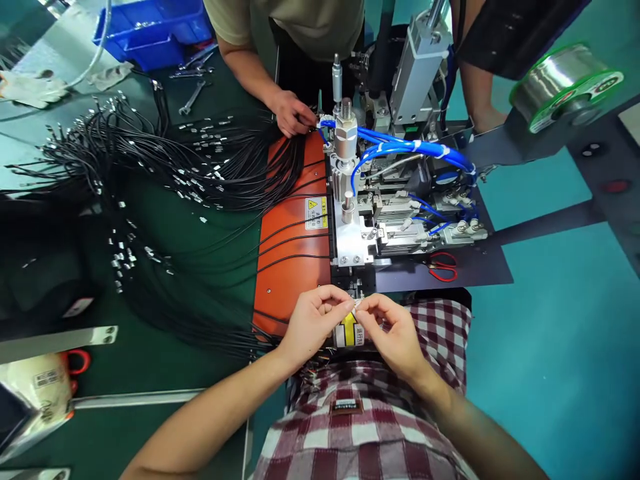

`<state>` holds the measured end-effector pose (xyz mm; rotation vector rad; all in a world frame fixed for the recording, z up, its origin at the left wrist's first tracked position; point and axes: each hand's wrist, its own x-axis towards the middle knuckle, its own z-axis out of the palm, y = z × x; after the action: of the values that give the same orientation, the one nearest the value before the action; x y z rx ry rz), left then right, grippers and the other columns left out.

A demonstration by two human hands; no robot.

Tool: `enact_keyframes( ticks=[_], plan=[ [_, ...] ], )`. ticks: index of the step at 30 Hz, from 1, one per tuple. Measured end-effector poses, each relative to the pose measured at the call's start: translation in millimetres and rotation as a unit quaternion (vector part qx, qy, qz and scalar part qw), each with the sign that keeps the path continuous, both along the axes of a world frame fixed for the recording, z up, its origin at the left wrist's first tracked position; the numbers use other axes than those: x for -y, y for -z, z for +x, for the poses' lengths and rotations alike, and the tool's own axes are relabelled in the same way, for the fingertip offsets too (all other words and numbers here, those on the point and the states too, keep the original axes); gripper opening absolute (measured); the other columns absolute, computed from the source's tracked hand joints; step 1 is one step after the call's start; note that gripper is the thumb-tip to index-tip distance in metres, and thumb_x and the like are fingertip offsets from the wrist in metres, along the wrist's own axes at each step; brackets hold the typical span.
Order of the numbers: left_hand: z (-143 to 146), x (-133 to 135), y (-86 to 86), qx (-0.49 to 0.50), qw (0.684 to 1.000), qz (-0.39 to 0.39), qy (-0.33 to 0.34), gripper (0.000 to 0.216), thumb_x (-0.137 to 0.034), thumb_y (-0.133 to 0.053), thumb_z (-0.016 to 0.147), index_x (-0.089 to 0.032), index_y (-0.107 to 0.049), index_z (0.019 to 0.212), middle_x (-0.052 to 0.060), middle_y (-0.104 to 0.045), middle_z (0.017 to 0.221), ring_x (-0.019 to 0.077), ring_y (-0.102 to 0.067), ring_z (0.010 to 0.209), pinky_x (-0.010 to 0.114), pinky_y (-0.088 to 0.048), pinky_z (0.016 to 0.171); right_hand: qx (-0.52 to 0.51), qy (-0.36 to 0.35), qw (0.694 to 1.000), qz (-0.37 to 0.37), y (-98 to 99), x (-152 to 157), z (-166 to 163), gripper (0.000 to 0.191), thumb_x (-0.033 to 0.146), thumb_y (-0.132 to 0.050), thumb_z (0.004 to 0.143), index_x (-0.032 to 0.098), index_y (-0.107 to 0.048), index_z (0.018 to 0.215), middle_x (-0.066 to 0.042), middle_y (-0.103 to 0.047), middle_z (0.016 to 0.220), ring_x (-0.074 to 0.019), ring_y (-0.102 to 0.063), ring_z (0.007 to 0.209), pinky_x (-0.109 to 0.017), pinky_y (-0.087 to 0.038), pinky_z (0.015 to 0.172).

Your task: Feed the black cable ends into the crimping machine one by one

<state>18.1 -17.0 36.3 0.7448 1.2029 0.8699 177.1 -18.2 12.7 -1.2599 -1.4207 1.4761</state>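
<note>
My left hand [314, 321] and my right hand [395, 333] meet at the near end of a small metal machine [373, 220], fingertips pinched together on a tiny pale part [357, 305] I cannot make out. Below them is a yellow arrow label [349, 329]. An orange plate [293, 240] lies left of the machine with thin black cables [210, 180] stretched over it. Another person's hand [293, 112] touches the cables at the plate's far end.
A big tangle of black cables with metal ends covers the green table [150, 360] on the left. Red scissors [443, 267] lie right of the machine. A solder spool [565, 83] hangs at upper right. A blue bin [155, 30] and wrenches sit far left.
</note>
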Motion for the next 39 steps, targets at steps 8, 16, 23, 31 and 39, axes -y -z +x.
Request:
enact_keyframes(
  ticks=[8, 16, 23, 31, 39],
  plan=[
    [2, -1, -2.5, -0.051, 0.998, 0.035, 0.013, 0.021, -0.033, -0.068, 0.078, -0.013, -0.062, 0.075, -0.003, -0.053, 0.06, 0.0049, -0.041, 0.049, 0.015, -0.031, 0.043, 0.007, -0.016, 1.0, -0.005, -10.9, -14, 12, 0.01, 0.027, -0.062, 0.084, 0.018, -0.066, 0.085, -0.001, -0.06, 0.074, -0.0118, -0.051, 0.062, -0.024, -0.044, 0.057],
    [4, 2, -1.1, -0.064, 0.996, 0.061, 0.007, 0.02, -0.033, -0.066, 0.079, -0.015, -0.06, 0.073, -0.003, -0.053, 0.062, 0.0068, -0.043, 0.052, 0.017, -0.034, 0.048, -0.023, 0.016, 0.998, -0.061, -12.3, -11, 0, 0.014, 0.029, -0.066, 0.08, 0.018, -0.06, 0.074, 0.001, -0.053, 0.063, -0.0101, -0.043, 0.052, -0.022, -0.037, 0.046],
    [5, 3, -2.2, -0.066, 0.996, 0.053, -0.008, 0.019, -0.031, -0.065, 0.079, -0.015, -0.059, 0.071, -0.003, -0.052, 0.063, 0.0055, -0.04, 0.049, 0.017, -0.033, 0.046, -0.049, 0.036, 0.995, -0.08, -12.1, -8, -5, 0.016, 0.029, -0.065, 0.078, 0.018, -0.057, 0.071, 0.003, -0.049, 0.061, -0.0095, -0.04, 0.051, -0.022, -0.035, 0.046],
    [7, 3, -3.3, -0.076, 0.995, 0.061, -0.012, 0.019, -0.031, -0.064, 0.079, -0.015, -0.058, 0.07, -0.003, -0.052, 0.063, 0.0057, -0.04, 0.05, 0.017, -0.032, 0.045, -0.051, 0.044, 0.994, -0.09, -15.4, -8, -5, 0.017, 0.034, -0.066, 0.078, 0.018, -0.061, 0.076, 0.002, -0.053, 0.063, -0.0099, -0.042, 0.052, -0.022, -0.036, 0.046],
    [8, 6, -2.4, -0.085, 0.993, 0.077, -0.024, 0.019, -0.032, -0.064, 0.08, -0.016, -0.059, 0.073, -0.001, -0.056, 0.069, 0.0074, -0.045, 0.054, 0.018, -0.034, 0.047, -0.1, 0.06, 0.983, -0.142, -12.5, -8, -8, 0.02, 0.035, -0.071, 0.074, 0.017, -0.061, 0.073, 0.003, -0.053, 0.061, -0.0084, -0.042, 0.048, -0.021, -0.035, 0.045]
  ],
)
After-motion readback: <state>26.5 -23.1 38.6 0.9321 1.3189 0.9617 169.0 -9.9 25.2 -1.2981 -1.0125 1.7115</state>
